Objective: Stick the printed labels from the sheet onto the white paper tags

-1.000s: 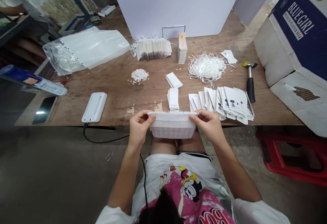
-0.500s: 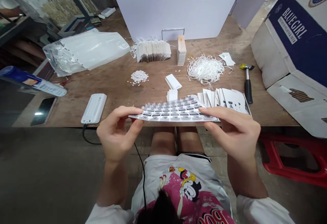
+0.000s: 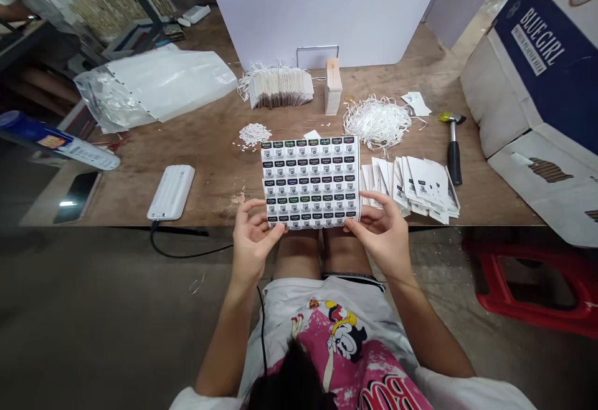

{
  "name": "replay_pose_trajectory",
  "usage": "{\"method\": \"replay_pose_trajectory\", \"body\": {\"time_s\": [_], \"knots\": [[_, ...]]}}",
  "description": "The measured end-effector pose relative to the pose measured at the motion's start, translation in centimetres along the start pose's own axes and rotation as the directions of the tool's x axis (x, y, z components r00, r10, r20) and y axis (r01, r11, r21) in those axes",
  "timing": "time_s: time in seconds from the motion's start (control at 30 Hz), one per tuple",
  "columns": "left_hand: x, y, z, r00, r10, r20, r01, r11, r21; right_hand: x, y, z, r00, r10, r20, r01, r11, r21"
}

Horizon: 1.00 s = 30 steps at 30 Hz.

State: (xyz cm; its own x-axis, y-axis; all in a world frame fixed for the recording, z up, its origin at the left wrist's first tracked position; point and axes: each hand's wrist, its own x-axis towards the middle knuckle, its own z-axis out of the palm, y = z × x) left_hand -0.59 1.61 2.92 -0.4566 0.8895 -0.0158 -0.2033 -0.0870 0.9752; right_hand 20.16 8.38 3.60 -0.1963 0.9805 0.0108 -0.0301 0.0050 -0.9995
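A sheet of small printed labels (image 3: 311,182), with rows of black headings and square codes, faces me at the table's front edge. My left hand (image 3: 255,235) pinches its lower left corner, thumb in front and fingers behind. At the lower right corner my right hand (image 3: 380,229) grips it the same way. Just right of the sheet lies a fanned pile of white tags (image 3: 423,185), some with black print. Behind the sheet's top edge a white card (image 3: 312,134) partly shows. A heap of tiny white pieces (image 3: 255,134) is beyond its upper left corner.
Behind are a row of strung tags (image 3: 280,88), a card stack (image 3: 332,89) and tangled white strings (image 3: 377,122). A hammer (image 3: 453,148) and a carton (image 3: 542,117) stand right. Left are a power bank (image 3: 171,192), a phone (image 3: 77,197), a spray can (image 3: 60,142) and a plastic bag (image 3: 163,86).
The sheet has tipped from nearly edge-on to facing me, showing its printed rows. Both hands have moved closer together and now hold its lower corners.
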Motion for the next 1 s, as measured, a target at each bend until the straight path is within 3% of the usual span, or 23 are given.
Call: {"method": "replay_pose_trajectory", "body": {"time_s": [0.1,0.33,0.47,0.57,0.63,0.73,0.83,1.0], "knots": [[0.3,0.5,-0.3,0.993,-0.063,0.095,0.063,0.998,-0.003,0.0,-0.3,-0.2,0.999,0.005,0.038,-0.004,1.0,-0.024],[1.2,-0.1,-0.4,0.985,-0.152,0.08,0.146,0.986,0.075,0.6,0.2,-0.5,0.995,0.077,0.06,-0.078,0.997,0.025],[1.4,-0.4,-1.1,0.965,-0.232,0.118,0.218,0.968,0.127,1.3,0.2,-1.2,0.98,0.12,0.159,-0.114,0.992,-0.046],[1.5,-0.6,-1.6,0.963,-0.236,0.129,0.209,0.959,0.192,1.6,0.3,-1.7,0.96,0.066,0.272,-0.017,0.984,-0.178],[1.5,-0.8,-1.7,0.983,-0.152,0.1,0.119,0.954,0.277,1.5,0.5,-1.9,0.957,-0.041,0.287,0.13,0.946,-0.298],[1.3,-0.9,-1.7,0.993,0.107,0.055,-0.12,0.895,0.431,1.3,0.6,-1.9,0.946,-0.239,0.218,0.311,0.857,-0.41],[1.1,-0.6,-1.7,0.938,0.342,0.053,-0.316,0.782,0.537,1.0,0.2,-1.8,0.908,-0.391,0.151,0.417,0.808,-0.417],[0.2,0.8,-1.4,0.86,0.497,0.118,-0.479,0.704,0.524,0.1,-1.7,-1.6,0.796,-0.599,0.089,0.564,0.68,-0.469]]}}
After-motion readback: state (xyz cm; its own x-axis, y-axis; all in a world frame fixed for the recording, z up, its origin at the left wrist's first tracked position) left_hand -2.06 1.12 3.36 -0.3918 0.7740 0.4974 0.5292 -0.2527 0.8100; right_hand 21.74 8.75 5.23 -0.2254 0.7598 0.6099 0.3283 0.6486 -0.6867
